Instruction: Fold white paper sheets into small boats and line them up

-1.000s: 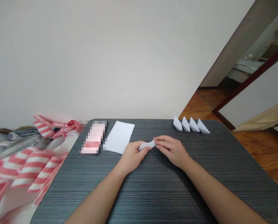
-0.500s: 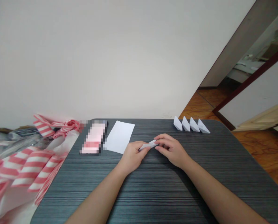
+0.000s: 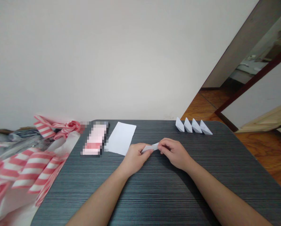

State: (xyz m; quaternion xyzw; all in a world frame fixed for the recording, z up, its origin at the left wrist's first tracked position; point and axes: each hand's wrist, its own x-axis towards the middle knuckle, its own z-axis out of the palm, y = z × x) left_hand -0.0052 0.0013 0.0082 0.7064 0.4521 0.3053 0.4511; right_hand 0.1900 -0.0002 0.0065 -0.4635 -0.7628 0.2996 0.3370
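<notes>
A small folded piece of white paper [image 3: 150, 147] is held over the middle of the dark table [image 3: 140, 194]. My left hand [image 3: 135, 158] grips its left end, thumb on the near side. At the right end, my right hand [image 3: 173, 152] pinches the paper between thumb and fingers. Part of the paper is hidden by the fingers of both hands. Beyond my left hand lies white paper [image 3: 122, 138], flat on the table. Several folded white paper boats [image 3: 188, 125] stand in a row at the table's far right.
A blurred-out phone-like object [image 3: 94, 138] lies at the table's far left. Red-and-white striped cloth [image 3: 34, 166] is heaped beyond the left edge. A pale wall [image 3: 121, 62] rises behind the table, and wooden floor [image 3: 267, 147] shows to the right.
My right hand's fingers have closed from a looser touch into a pinch on the paper's right end. The folded paper has turned slightly. My left hand has hardly moved.
</notes>
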